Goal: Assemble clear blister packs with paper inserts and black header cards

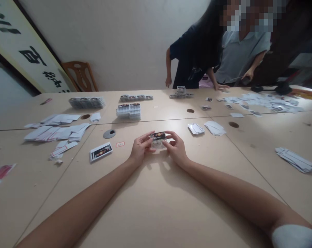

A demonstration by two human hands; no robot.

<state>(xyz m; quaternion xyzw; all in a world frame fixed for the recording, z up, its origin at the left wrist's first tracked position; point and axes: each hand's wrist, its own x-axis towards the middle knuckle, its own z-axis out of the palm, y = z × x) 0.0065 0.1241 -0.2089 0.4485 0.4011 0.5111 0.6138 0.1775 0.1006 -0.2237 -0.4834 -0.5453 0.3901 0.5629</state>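
While both sets of fingers close on it from either side, the pack (158,139) sits between the left hand (139,148) and the right hand (176,148), low over the table (156,206) or resting on it; which cannot be told. It is a small clear case with a dark printed card showing on top. The left fingers (145,138) curl round its left end, thumb toward the near edge, and the right fingers (171,136) wrap its right end, so each hand grips the pack. Both bare forearms run back toward the camera across the pale tabletop.

Just left of the hands lies a single card (101,152), dark face up with a white border, tilted. A small red-edged label (120,144) lies between that card and the left hand, and a grey disc (109,134) lies a little beyond it. Farther left, loose white sheets (55,132) spread in an overlapping heap. Beyond the hands stands a stack of packs (128,111), with a row of more cases (86,102) to its left near the far edge. To the right of the hands lie two small piles of white cards (206,128), and another pile (295,159) sits well apart near the right edge.

At the far side, two people (218,51) lean over the table, one hand (221,87) pressed on it beside scattered cards (261,101). A wooden chair (80,75) stands against the wall.
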